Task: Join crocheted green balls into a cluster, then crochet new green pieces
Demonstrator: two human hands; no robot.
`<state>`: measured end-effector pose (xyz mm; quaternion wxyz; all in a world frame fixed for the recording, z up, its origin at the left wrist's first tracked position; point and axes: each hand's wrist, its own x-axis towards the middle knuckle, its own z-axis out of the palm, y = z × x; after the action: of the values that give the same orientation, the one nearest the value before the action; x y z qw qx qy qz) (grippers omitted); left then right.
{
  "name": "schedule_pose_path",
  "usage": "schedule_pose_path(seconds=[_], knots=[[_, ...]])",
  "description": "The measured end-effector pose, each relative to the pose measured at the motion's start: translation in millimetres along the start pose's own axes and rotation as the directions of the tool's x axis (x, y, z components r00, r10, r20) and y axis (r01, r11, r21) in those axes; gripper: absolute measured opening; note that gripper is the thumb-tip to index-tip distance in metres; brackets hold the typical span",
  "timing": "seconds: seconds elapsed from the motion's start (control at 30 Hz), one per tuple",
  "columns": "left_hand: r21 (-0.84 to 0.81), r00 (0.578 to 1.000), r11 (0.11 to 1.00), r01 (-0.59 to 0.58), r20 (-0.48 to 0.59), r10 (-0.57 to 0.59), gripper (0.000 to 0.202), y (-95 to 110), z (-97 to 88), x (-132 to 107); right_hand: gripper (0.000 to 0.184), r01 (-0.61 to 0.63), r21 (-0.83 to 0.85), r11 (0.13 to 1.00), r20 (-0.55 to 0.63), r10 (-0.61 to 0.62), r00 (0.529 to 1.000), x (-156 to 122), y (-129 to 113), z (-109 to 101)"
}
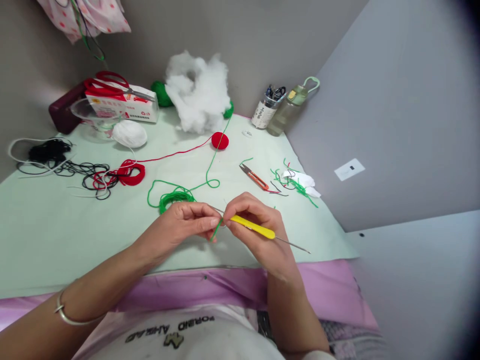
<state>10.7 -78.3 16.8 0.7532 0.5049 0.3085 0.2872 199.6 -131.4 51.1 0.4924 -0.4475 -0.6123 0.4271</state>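
My right hand [258, 230] is closed around a crochet hook [253, 226] with a yellow handle and a thin metal shaft at both ends. One end points left to the fingertips of my left hand [191, 222], the other sticks out to the lower right. My left hand pinches a green yarn strand [216, 231], whose short end hangs below the thumb. Just behind that hand lies a loose coil of green yarn [176, 196]. From the coil a strand runs back past a small red ball [220, 141].
Orange thread snips [255, 177] and yarn scraps [296, 186] lie to the right. White stuffing [198, 92], a bottle [287, 112] and a pen cup [265, 112] stand at the back. Black yarn [48, 151], red yarn [132, 173], a white ball [130, 134] and red scissors [108, 82] are leftward.
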Motion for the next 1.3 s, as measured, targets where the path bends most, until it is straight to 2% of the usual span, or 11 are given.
schedule_pose_path(seconds=[0.1,0.2,0.4,0.5,0.57,0.67,0.77,0.87,1.03,1.13,1.3], knots=[[0.024,1.0,0.999,-0.023,0.017,0.022,0.013,1,-1.7,-1,0.013,0.023,-0.05,0.998,0.041,-0.021,0.999,0,-4,-1],[0.009,0.998,0.998,-0.063,-0.019,0.063,0.012,2,2.5,-2,0.012,0.02,-0.051,0.998,0.019,-0.019,1.0,1,-3,2],[-0.177,0.969,0.972,-0.153,-0.221,0.112,0.012,-3,25.1,-4,0.016,-0.005,0.126,0.992,-0.214,0.032,0.976,2,8,24],[-0.262,0.965,0.954,-0.148,-0.248,0.082,0.012,-6,29.7,-5,0.012,0.012,0.204,0.979,-0.302,0.052,0.952,-1,14,34],[-0.292,0.973,0.95,-0.112,-0.228,0.044,0.013,-7,28.1,-5,0.011,0.016,0.218,0.976,-0.329,0.057,0.943,-4,17,36],[-0.179,0.983,0.982,-0.065,-0.183,0.031,0.014,-5,21.3,-4,0.012,-0.002,0.181,0.984,-0.303,0.057,0.951,-6,18,30],[0.06,0.975,0.992,-0.11,-0.185,0.119,0.012,2,14.6,-4,0.012,-0.025,0.098,0.995,-0.223,0.046,0.974,-6,14,20],[0.187,0.975,0.973,-0.133,-0.153,0.163,0.011,9,11.9,-4,0.013,-0.029,0.024,0.999,-0.153,0.032,0.988,-5,7,12],[0.23,0.984,0.97,-0.074,-0.144,0.109,0.009,12,15.5,-5,0.011,-0.029,-0.029,0.999,-0.074,0.026,0.997,-3,3,8],[0.24,0.975,0.966,-0.1,-0.171,0.143,0.007,11,21.1,-7,0.009,0.008,-0.028,1.0,-0.044,-0.009,0.999,-2,4,11],[0.203,0.928,0.961,-0.187,-0.285,0.241,0.007,8,29.4,-9,0.013,-0.008,0.049,0.999,-0.135,0.014,0.991,1,5,21]])
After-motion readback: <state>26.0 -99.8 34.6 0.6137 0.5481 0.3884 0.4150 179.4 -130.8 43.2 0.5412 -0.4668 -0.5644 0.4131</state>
